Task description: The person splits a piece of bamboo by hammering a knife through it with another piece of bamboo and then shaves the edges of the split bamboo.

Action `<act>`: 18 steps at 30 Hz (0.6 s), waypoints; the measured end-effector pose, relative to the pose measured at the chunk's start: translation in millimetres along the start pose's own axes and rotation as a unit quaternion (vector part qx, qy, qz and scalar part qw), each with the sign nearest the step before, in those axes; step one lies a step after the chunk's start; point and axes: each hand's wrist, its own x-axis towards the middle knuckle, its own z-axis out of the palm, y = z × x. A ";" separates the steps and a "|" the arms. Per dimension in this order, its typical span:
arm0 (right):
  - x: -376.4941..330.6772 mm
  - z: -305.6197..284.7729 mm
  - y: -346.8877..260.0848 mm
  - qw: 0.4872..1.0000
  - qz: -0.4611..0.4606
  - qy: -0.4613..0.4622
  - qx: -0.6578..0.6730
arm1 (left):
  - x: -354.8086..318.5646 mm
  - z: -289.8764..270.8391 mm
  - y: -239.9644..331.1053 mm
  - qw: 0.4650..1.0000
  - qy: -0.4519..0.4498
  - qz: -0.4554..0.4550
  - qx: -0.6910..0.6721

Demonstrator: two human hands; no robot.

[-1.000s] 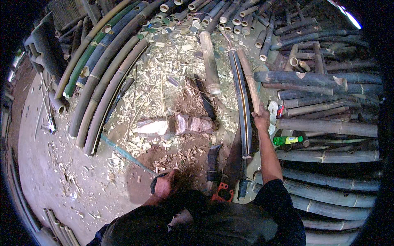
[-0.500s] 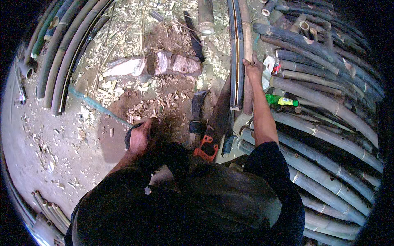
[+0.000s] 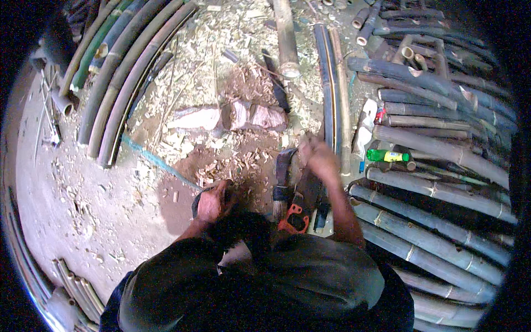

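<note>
My right hand is smeared by motion. It hovers over the upper end of a broad-bladed chopping knife with a dark-wrapped grip, left of the bamboo lengths. Whether its fingers hold anything does not show. My left hand is low beside my knee with its fingers curled; a dark edge runs along it, and what is inside is hidden. Beside the knife lies a handsaw with an orange handle. A split dark bamboo length and a pale bamboo pole lie side by side just beyond my right hand.
A rough chopping log lies ahead among scattered wood chips. Bamboo poles are stacked along the right, with a green bottle by them. More long poles lie at the far left. A teal strip runs toward my left hand.
My right hand has let go of the pale pole and drawn back toward me and left, over the knife. The pole now lies beside the split bamboo. My left hand stays by my knee.
</note>
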 end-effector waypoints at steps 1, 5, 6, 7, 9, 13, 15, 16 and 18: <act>-21.2 20.2 -2.6 0.999 0.000 -0.042 -0.001 | -1.0 -0.7 2.3 1.000 -0.002 -0.009 -0.004; -76.8 78.4 -3.1 0.997 -0.073 -0.019 -0.035 | 1.8 -8.8 7.5 1.000 -0.006 -0.018 -0.016; -87.5 80.5 -8.7 0.998 -0.053 -0.026 -0.006 | 2.5 -11.0 10.1 1.000 0.006 -0.001 -0.019; -92.4 84.2 -6.8 0.997 -0.053 -0.012 0.062 | 3.6 -11.0 12.7 0.999 0.019 0.016 -0.022; -91.2 93.7 -3.9 0.991 -0.062 -0.021 0.119 | 5.4 -6.8 11.7 1.000 0.005 -0.008 -0.014; -81.2 89.5 -17.2 0.987 -0.115 -0.020 0.112 | 0.3 1.6 -10.6 1.000 0.007 -0.021 -0.011; -79.8 104.5 18.3 0.977 -0.145 0.051 0.146 | -0.8 5.1 -6.7 1.000 -0.004 -0.002 -0.015; -75.0 105.1 31.0 0.969 -0.153 0.081 0.174 | 4.1 -1.9 2.5 1.000 -0.002 0.017 0.006; -70.4 69.9 50.3 0.953 -0.093 0.080 0.276 | 5.5 -10.2 13.5 1.000 0.013 -0.012 0.017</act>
